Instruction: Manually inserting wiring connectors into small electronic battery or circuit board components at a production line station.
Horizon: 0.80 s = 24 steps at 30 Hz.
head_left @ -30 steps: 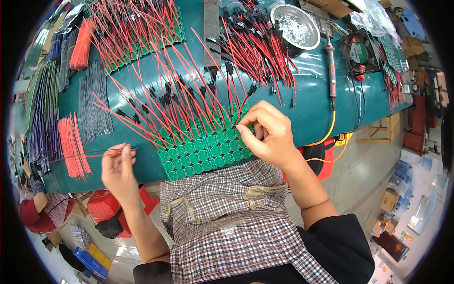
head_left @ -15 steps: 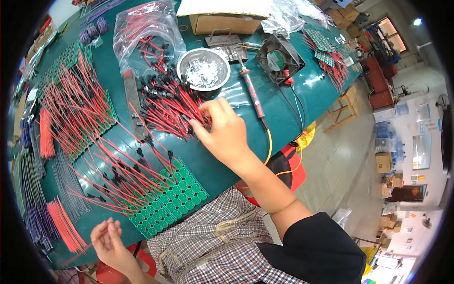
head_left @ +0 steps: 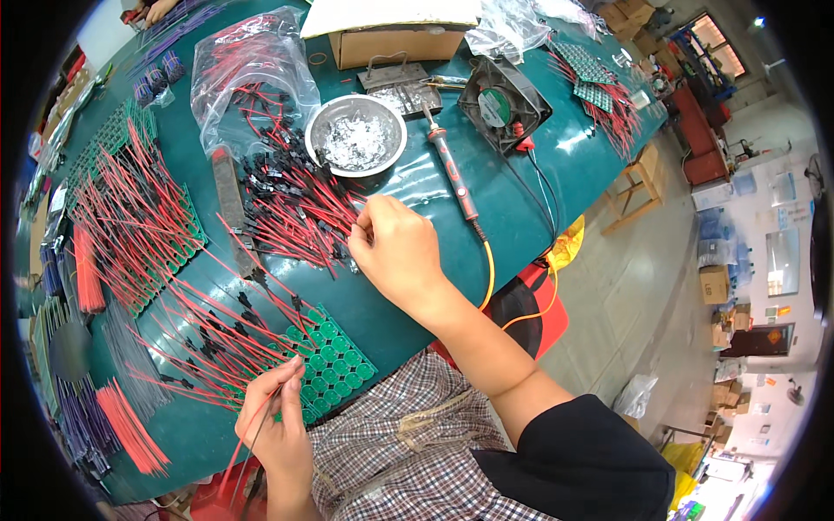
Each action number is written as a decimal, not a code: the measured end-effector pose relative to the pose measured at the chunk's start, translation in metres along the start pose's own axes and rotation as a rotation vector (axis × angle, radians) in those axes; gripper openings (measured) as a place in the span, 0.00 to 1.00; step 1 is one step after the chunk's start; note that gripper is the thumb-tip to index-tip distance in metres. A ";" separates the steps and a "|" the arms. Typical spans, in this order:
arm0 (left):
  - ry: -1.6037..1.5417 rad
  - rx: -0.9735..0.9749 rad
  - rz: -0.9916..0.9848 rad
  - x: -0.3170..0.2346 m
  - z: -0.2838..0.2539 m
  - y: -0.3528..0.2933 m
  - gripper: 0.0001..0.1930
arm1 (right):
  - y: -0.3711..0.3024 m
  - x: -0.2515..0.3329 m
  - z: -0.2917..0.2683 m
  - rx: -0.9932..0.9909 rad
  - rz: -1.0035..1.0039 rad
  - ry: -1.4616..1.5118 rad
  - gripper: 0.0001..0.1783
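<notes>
My left hand (head_left: 280,425) is closed in a pinch over the lower-left part of the green circuit board panel (head_left: 334,360). It holds a thin red wire (head_left: 233,460) with a dark wire beside it, both trailing down toward the table's front edge. Many red and black wires with black connectors rise from the panel. My right hand (head_left: 398,247) is at the right edge of a heap of red wires with black connectors (head_left: 300,213). Its thumb and fingers are pressed together, and what lies between them is hidden.
Beyond the heap stand a metal bowl (head_left: 356,135) of silvery bits and a cardboard box (head_left: 395,43). A soldering iron (head_left: 452,169) and a black fan (head_left: 504,104) lie to the right. At left are more wired panels (head_left: 139,217) and red wire bundles (head_left: 130,430).
My left hand has moved right and up from the table's left front to the green panel, bringing wire along. My right hand stays by the heap, its fingers now closer together.
</notes>
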<state>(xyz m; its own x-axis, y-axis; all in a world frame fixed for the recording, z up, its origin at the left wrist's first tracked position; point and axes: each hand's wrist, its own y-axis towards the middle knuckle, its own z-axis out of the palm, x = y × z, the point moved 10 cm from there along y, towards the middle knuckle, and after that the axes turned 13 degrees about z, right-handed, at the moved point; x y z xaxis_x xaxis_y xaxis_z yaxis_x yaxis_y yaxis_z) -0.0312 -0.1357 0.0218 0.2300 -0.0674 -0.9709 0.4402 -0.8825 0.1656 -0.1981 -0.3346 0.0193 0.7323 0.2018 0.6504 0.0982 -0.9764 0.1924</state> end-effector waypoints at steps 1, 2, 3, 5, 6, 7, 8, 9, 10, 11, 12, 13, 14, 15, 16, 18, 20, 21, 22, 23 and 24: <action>0.034 0.006 0.027 -0.004 0.003 0.002 0.05 | -0.001 0.000 -0.001 0.009 0.000 -0.010 0.09; 0.067 0.010 0.054 -0.007 0.006 0.005 0.05 | -0.002 0.000 -0.003 0.017 -0.001 -0.020 0.10; 0.070 0.011 0.053 -0.008 0.008 0.007 0.05 | -0.003 0.004 -0.005 0.019 0.001 -0.018 0.10; 0.173 0.025 0.158 -0.021 0.011 0.012 0.05 | -0.003 0.013 -0.011 0.011 -0.002 0.042 0.13; 0.174 0.030 0.156 -0.021 0.014 0.013 0.05 | -0.003 0.013 -0.010 0.011 0.004 0.042 0.13; 0.210 0.025 0.167 -0.023 0.015 0.013 0.06 | -0.004 0.016 -0.007 0.019 -0.011 0.027 0.13; 0.245 0.021 0.178 -0.025 0.014 0.013 0.06 | -0.005 0.018 -0.003 0.026 -0.025 0.013 0.14; 0.250 0.023 0.175 -0.023 0.014 0.014 0.06 | -0.005 0.017 0.003 0.045 -0.016 0.017 0.14; 0.267 0.033 0.197 -0.023 0.015 0.013 0.07 | -0.006 0.015 0.008 0.050 -0.012 0.021 0.14; 0.287 0.045 0.216 -0.023 0.016 0.013 0.09 | -0.007 0.011 0.013 0.042 0.009 0.022 0.13; 0.303 0.041 0.201 -0.021 0.014 0.011 0.09 | -0.010 0.009 0.019 0.045 0.026 0.028 0.11; 0.339 0.073 0.220 -0.023 0.017 0.011 0.07 | -0.011 0.012 0.020 0.026 -0.022 0.045 0.11; 0.380 0.107 0.233 -0.023 0.019 0.012 0.05 | -0.010 0.012 0.020 0.010 -0.066 0.066 0.10; 0.413 0.082 0.244 -0.024 0.018 0.012 0.06 | -0.011 0.012 0.024 0.012 -0.085 0.061 0.09; 0.486 0.080 0.327 -0.030 0.021 0.015 0.06 | -0.010 0.009 0.020 -0.016 -0.107 0.043 0.08; 0.470 0.030 0.315 -0.027 0.021 0.017 0.09 | -0.009 0.004 0.010 -0.100 -0.126 0.051 0.06; 0.445 0.008 0.305 -0.023 0.020 0.018 0.09 | -0.003 0.004 0.009 -0.072 -0.124 0.057 0.08; 0.435 0.000 0.305 -0.022 0.020 0.019 0.09 | -0.001 0.003 0.011 -0.054 -0.082 0.043 0.07; 0.443 -0.004 0.339 -0.022 0.022 0.019 0.09 | 0.001 0.001 0.011 -0.046 -0.059 0.048 0.07; 0.452 -0.003 0.365 -0.022 0.021 0.019 0.09 | 0.000 0.003 0.012 -0.034 -0.053 0.068 0.07; 0.445 0.000 0.396 -0.022 0.025 0.019 0.09 | 0.000 0.002 0.011 -0.034 -0.049 0.074 0.07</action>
<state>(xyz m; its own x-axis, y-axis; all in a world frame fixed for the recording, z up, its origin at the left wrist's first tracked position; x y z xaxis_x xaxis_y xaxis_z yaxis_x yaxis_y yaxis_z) -0.0491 -0.1624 0.0417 0.7186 -0.1900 -0.6690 0.2466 -0.8298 0.5007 -0.1892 -0.3355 0.0120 0.6753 0.2555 0.6919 0.1089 -0.9624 0.2490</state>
